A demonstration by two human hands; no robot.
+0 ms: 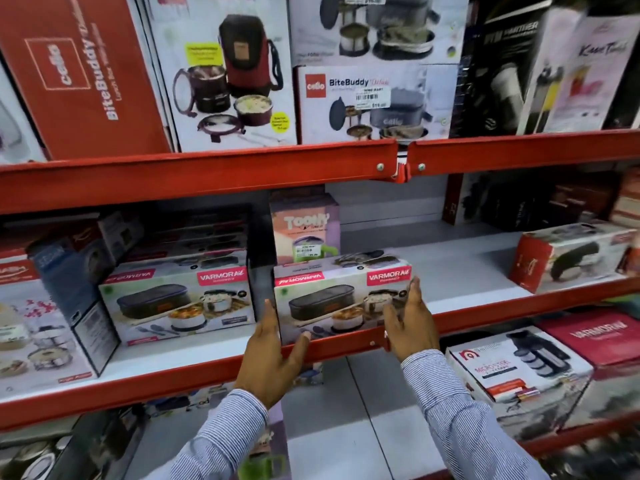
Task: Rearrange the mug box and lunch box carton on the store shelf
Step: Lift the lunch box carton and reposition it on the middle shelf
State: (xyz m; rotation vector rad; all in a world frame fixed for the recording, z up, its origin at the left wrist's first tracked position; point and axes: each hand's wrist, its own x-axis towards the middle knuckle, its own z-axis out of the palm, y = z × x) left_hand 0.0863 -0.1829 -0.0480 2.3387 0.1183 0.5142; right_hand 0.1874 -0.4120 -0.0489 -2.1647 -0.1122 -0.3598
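A white Varmora lunch box carton (341, 299) sits at the front edge of the middle shelf (467, 271). My left hand (273, 355) grips its lower left corner, thumb on the front face. My right hand (410, 320) presses flat against its right end. Directly behind the carton stands a tall pink and purple mug box (304, 230) marked Toony, upright and partly hidden by the carton. A second identical Varmora carton (178, 304) rests to the left with a narrow gap between the two.
Red shelf rails (207, 174) run above and below the middle shelf. Bare shelf lies right of the carton up to a red and white box (571, 258). Cello BiteBuddy boxes (377, 102) fill the top shelf. A Microsteel box (512, 368) sits on the lower shelf.
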